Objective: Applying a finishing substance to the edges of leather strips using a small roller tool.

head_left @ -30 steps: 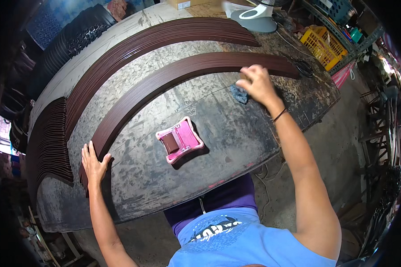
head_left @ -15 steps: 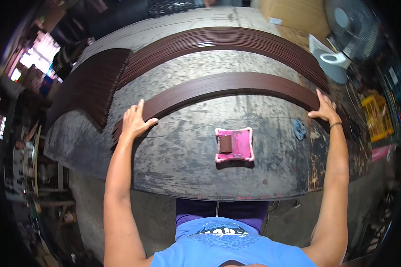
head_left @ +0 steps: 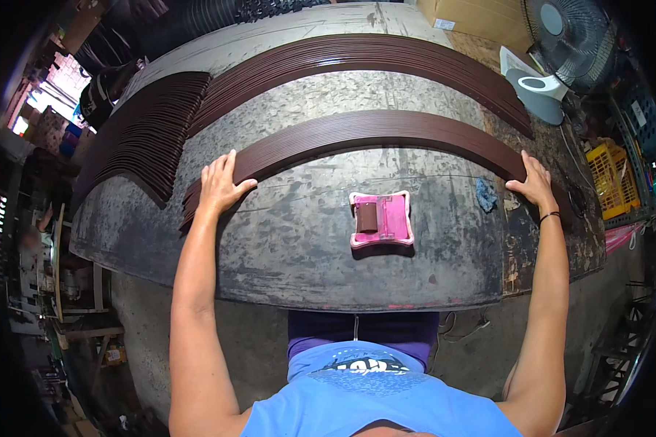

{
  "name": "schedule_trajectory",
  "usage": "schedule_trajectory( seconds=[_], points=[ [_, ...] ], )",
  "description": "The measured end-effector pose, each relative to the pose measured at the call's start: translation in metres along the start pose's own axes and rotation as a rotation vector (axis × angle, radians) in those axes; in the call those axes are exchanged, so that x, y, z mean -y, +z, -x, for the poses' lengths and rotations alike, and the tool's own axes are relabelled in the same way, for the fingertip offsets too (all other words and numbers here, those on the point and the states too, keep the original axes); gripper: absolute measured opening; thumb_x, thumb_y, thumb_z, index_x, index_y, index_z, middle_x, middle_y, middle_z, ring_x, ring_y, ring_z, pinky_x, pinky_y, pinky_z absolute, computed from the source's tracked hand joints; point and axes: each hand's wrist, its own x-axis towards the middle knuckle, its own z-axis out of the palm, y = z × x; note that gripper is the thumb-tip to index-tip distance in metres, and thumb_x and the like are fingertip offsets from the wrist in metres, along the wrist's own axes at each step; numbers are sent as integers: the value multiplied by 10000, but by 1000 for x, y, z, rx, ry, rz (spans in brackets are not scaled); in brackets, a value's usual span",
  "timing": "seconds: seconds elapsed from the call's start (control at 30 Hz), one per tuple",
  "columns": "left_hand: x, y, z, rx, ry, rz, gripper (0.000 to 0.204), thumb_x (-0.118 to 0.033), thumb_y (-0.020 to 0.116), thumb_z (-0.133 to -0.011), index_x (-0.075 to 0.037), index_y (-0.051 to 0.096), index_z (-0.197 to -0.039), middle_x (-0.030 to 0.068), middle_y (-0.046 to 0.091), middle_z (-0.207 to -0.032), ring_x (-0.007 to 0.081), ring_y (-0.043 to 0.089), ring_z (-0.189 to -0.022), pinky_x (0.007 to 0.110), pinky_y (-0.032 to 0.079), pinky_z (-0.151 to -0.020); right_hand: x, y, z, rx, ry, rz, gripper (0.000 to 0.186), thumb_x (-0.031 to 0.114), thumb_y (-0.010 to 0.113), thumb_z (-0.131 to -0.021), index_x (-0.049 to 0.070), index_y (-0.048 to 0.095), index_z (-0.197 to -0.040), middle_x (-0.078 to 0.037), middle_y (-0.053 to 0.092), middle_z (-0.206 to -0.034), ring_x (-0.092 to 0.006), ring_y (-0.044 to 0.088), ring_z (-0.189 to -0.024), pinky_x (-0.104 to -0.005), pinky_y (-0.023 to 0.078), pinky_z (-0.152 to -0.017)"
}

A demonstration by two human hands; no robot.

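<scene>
Across the table lies a bundle of long dark brown strips [head_left: 372, 131], lined up side by side and bowed in this view. Near its left end, my left hand [head_left: 222, 184] grips across the bundle, thumb on the near side and fingers toward the far side. My right hand [head_left: 536, 182] holds it the same way near the right end. Closer to me sits a pink square object [head_left: 395, 218] with a pale rim. On its left part rests a short brown piece [head_left: 367, 218]. A crumpled blue cloth [head_left: 486, 195] lies beside my right hand.
Farther back is a wider row of brown strips [head_left: 364, 54]. Another fanned stack of strips [head_left: 135, 135] covers the table's left side. At the far right stand a fan [head_left: 561, 44] and a cardboard box [head_left: 485, 25]; a yellow crate [head_left: 611, 178] is beyond the table's right edge.
The view has shifted slightly, so the table and the things on it sit a little higher. Both hands keep their places on the bundle of strips.
</scene>
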Motion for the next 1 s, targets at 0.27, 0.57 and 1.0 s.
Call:
schedule_trajectory(
  seconds=[0.27,0.57,1.0],
  points=[
    [-48,20,51,-136,54,-51,740,-448,568,-858,-68,292,-1430,165,271,-1484,345,227,-1377,545,161,-1096,1,47,73,-304,26,196,559,283,488,-946,205,276,-1458,-64,270,-1507,-311,225,-1388,-540,195,-1095],
    [-44,11,48,-385,80,-43,328,-253,691,-767,-95,591,-1035,84,512,-1026,274,482,-1024,413,379,-864,17,45,87,-461,23,203,376,183,574,-898,146,510,-1266,-72,499,-1194,-283,452,-1153,-455,373,-961],
    [-55,-98,38,-516,-12,346,244,-140,519,-807,-120,503,-1049,160,630,-988,363,618,-922,469,495,-770,-69,-71,119,-712,188,185,277,194,496,-918,148,628,-1157,-113,640,-1069,-310,595,-992,-408,464,-850]
  ],
)
